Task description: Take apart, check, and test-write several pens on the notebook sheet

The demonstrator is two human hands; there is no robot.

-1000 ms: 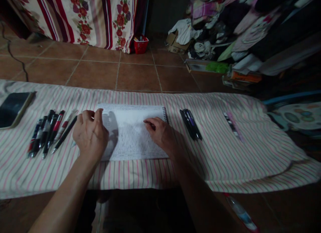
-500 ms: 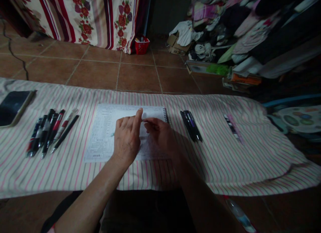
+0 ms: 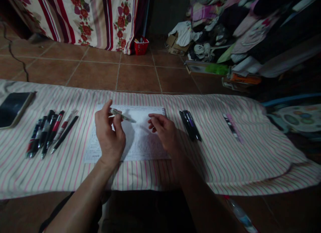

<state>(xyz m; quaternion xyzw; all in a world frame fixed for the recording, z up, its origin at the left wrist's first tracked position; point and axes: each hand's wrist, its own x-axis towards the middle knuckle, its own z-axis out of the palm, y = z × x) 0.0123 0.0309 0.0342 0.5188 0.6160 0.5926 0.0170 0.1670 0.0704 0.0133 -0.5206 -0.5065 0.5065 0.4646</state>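
Observation:
My left hand is closed on a slim pen, held between thumb and fingers. The pen slants across the upper part of the notebook, its tip pointing right toward my other hand. On the right, my right hand hovers over the notebook with thumb and forefinger pinched together; whatever lies between them is too small or hidden to make out. Below both hands lies the spiral notebook, its pages covered with faint print or writing and its coil at the upper right.
Several pens lie bunched at the left, near a phone. Dark pens rest right of the notebook. Farther right are a black-and-white pen and a pink one. A striped cloth covers the surface. A bottle is below its front edge.
My hands have moved apart. The left one has shifted left and turned, bringing the pen into plain view; the right one has moved slightly right.

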